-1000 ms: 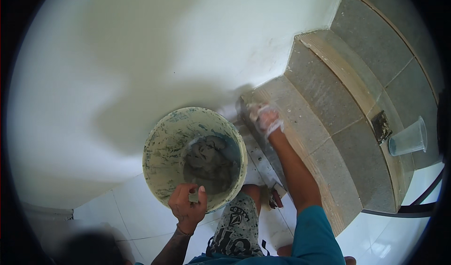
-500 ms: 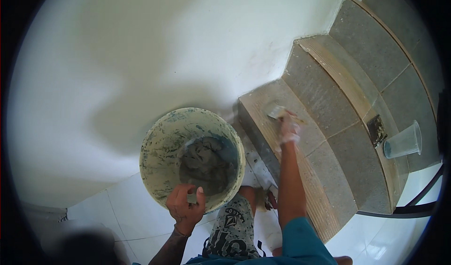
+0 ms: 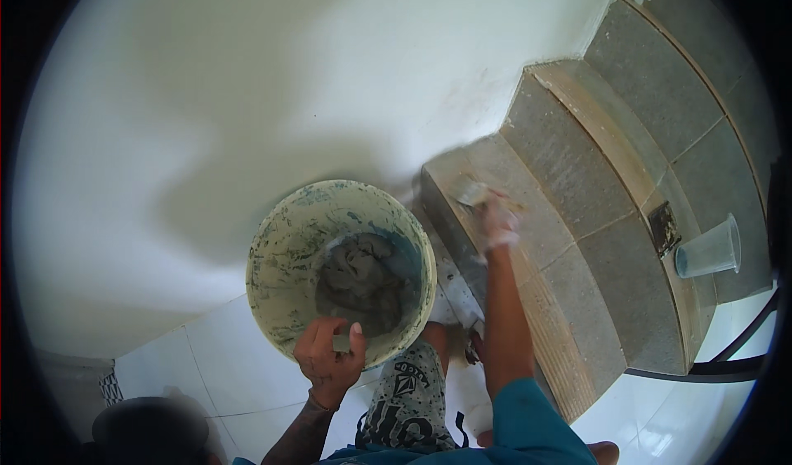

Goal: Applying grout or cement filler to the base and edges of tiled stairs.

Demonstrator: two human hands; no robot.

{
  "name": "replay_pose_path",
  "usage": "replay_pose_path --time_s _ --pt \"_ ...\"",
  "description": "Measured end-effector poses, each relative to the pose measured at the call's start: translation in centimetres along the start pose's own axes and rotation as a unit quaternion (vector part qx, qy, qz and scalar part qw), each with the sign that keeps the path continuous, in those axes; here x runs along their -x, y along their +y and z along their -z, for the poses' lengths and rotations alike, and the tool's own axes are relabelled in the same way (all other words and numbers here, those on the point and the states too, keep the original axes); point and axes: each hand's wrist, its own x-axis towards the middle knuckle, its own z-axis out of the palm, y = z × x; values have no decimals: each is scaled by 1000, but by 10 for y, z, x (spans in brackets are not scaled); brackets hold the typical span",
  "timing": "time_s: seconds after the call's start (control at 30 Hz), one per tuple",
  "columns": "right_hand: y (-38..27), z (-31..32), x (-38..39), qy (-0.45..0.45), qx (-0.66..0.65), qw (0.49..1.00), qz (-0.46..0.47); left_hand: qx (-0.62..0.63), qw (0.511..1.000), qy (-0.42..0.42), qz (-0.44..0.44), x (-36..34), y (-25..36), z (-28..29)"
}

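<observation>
My right hand (image 3: 500, 219), smeared with pale residue and blurred by motion, is closed around a flat paintbrush (image 3: 469, 191). Its pale bristles lie over the lowest tiled step (image 3: 487, 161), close to that step's left edge. The surface under the bristles looks damp. With fingers over the near rim, my left hand (image 3: 332, 356) grips a cream bucket (image 3: 285, 254) streaked with grey-green splashes. Inside the bucket lies a grey, wet, folded mass (image 3: 363, 279); cloth or thick mix, I cannot tell which.
A clear plastic cup (image 3: 711, 249) with a bluish bottom stands on a higher step, beside a dark, crusted square piece (image 3: 662, 228). The white wall (image 3: 289, 69) borders bucket and stairs. A black curved rail (image 3: 730, 370) runs at right. A dark round object (image 3: 150, 430) sits lower left.
The brush and my right hand have moved left toward the step's edge. The bucket's rim has tipped slightly, with my left hand still on it.
</observation>
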Motion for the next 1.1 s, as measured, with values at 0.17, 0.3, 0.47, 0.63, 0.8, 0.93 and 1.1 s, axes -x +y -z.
replay_pose_path --time_s 0.17,0.3,0.47,0.63,0.8,0.93,1.1 --pt "32 -6 47 -36 216 955 200 11 1000 20 6 -2 -6 3" --pt "39 11 81 28 -225 974 -27 -6 1000 10 1 0 -10 10" --pt "37 -49 -40 29 138 988 -70 44 999 29 -13 -3 2 -8" --pt "41 -5 70 52 124 982 132 9 1000 0 -2 1 -14 12" --pt "59 -5 4 153 258 948 110 15 1000 12 6 -2 -6 10" --pt "-2 -32 -70 -21 353 929 110 15 1000 12 -11 -2 -2 -1" --pt "9 -34 -26 -145 -275 950 35 4 1000 17 4 -1 -10 2"
